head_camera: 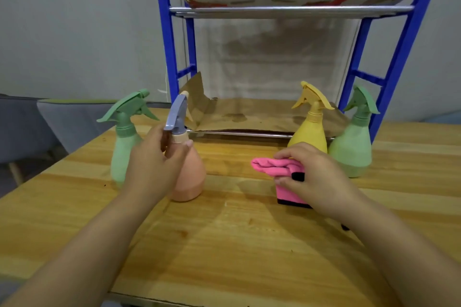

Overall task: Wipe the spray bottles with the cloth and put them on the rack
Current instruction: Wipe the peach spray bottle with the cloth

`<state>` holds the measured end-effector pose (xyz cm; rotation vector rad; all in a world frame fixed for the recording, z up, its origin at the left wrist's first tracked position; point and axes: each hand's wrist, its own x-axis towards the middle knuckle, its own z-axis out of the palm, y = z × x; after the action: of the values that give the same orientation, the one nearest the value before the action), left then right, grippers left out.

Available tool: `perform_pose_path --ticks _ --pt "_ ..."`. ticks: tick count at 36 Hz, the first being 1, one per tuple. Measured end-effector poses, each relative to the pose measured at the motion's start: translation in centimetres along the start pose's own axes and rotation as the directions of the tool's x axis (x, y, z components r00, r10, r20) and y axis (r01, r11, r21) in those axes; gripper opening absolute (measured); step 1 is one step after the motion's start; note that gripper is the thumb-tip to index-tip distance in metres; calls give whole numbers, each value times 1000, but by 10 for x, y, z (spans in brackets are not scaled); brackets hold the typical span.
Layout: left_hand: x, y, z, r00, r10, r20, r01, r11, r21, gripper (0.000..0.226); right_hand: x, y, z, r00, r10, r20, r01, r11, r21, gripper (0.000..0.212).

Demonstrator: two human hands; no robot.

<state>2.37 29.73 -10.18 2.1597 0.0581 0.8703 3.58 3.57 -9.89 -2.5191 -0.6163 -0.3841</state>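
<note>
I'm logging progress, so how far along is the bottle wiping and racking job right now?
Nothing looks done: the rack holds only cardboard, no bottles. In hand: the left hand grips the peach bottle at its neck, and the right hand holds the pink cloth, not yet touching it. Left: all four, including the yellow bottle and both green bottles on the table.

Your left fingers (174, 154) wrapped the neck of the upright peach bottle (190, 177). Your right fingers (287, 154) pinched the bunched pink cloth (272, 166). Beyond them stood the yellow bottle (310, 132), flanked by two green bottles (353, 147) (123, 149), before the blue rack (404, 40).
</note>
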Motion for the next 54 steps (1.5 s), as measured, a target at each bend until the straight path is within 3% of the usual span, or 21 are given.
perform_pose_path --ticks 5,10,14,18,22,29,34,37,42,50,54 --pt "3 12 12 990 127 64 -125 992 -31 33 -6 10 -1 998 25 -62 -22 998 55 38" --pt "1 31 30 962 246 115 -240 969 -65 44 -10 16 -5 972 30 -234 5 989 148 28" --pt "-5 44 44 928 350 127 -335 934 -124 43 -13 13 -11 903 10 -429 100 967 234 27" --pt "-9 60 56 896 413 163 -386 906 -175 41 -13 9 -16 791 -66 -608 207 964 165 30" --pt "-13 71 66 861 480 167 -440 869 -228 37 -12 12 -17 744 -133 -655 264 959 104 34" --pt "-13 74 75 889 425 172 -363 882 -301 44 -18 14 -10 748 -396 -532 375 914 -153 39" --pt "-13 75 70 904 356 236 -276 909 -313 36 -12 17 -11 700 -497 -514 394 868 -302 35" --pt "-15 76 69 915 288 281 -182 919 -349 40 -4 20 -16 697 -421 -580 330 907 -262 39" --pt "-17 79 65 896 280 345 -87 872 -481 38 3 19 -21 727 -239 -644 296 955 -21 35" --pt "-13 64 63 875 212 435 122 774 -622 35 2 13 -19 772 -120 -624 240 965 110 36" --pt "-12 56 61 868 215 448 128 775 -619 43 3 8 -15 766 -113 -633 231 967 106 37"
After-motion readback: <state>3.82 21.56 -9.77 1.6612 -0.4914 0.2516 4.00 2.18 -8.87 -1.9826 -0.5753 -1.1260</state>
